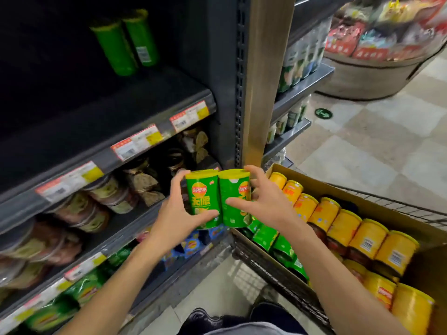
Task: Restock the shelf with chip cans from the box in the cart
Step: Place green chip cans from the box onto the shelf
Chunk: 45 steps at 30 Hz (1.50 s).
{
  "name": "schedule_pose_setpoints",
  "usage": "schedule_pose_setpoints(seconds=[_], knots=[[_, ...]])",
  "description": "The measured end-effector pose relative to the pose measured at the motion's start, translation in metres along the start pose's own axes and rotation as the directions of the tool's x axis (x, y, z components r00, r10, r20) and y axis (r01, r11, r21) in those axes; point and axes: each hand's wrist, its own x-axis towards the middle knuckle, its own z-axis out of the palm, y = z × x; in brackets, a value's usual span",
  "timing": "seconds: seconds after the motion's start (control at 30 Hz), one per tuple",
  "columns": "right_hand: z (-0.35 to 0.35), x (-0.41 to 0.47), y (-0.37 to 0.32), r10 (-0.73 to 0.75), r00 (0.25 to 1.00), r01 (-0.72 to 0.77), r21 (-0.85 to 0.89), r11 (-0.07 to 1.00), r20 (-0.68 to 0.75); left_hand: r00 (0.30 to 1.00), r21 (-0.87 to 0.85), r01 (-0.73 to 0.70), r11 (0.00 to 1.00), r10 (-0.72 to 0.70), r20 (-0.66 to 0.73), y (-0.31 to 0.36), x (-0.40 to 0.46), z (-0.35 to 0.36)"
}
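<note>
- My left hand [176,213] grips the left can [202,198], thumb across its lower front, fingers [180,176] curled round its far side
- My right hand [263,201] holds the right can [234,199], thumb laid on its label, fingers spread and bent over its far side and top rim
- The two green cans are upright and pressed side by side, touching, held in the air between the cart and the shelves, clear of both
- Just right of them sits the box [377,209] in the wire cart [278,274]; it has a row of yellow cans [346,226] along its far side, and green cans [273,240] lying along its near edge
- So I judge the step as the carry: a pair is out of the box and has yet to be shelved
- Beyond and left, the lower shelves are full of other snacks, so I don't think the pair goes there
- Farther up, the top shelf [145,112] is dark and mostly bare, with two tall green cans [125,42] standing at its back
- That shelf looks like the gap to fill; next I'd lift the pair up and left, over the price strip [137,143], and set them down upright
- The lift calls for keeping both cans squeezed together so neither slips, and for clearing the shelf lip
- Blur hides the labels on the far cans, so I can't tell if they match mine
</note>
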Motion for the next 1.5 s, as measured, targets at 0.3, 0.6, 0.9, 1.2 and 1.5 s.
schedule_pose_setpoints(seconds=[0.3,0.6,0.9,1.2,1.5], knots=[[0.030,0.011,-0.132,-0.335,0.941,0.335,-0.021,0.942,-0.037,0.956,0.037,-0.194,0.980,0.197,-0.218,0.035,-0.037,-0.121],[0.040,0.050,-0.195,-0.521,0.839,0.518,-0.065,0.853,-0.153,0.892,0.047,-0.279,0.959,0.277,-0.358,0.058,-0.015,-0.175],[0.050,0.110,-0.224,-0.518,0.838,0.494,-0.164,0.854,-0.170,0.849,0.083,-0.274,0.958,0.282,-0.447,0.060,0.047,-0.198],[0.059,0.159,-0.209,-0.533,0.831,0.516,-0.136,0.846,-0.157,0.827,0.161,-0.233,0.959,0.283,-0.486,0.037,0.098,-0.189],[0.062,0.177,-0.198,-0.563,0.812,0.536,-0.184,0.824,-0.154,0.792,0.139,-0.250,0.958,0.285,-0.539,0.024,0.109,-0.176]])
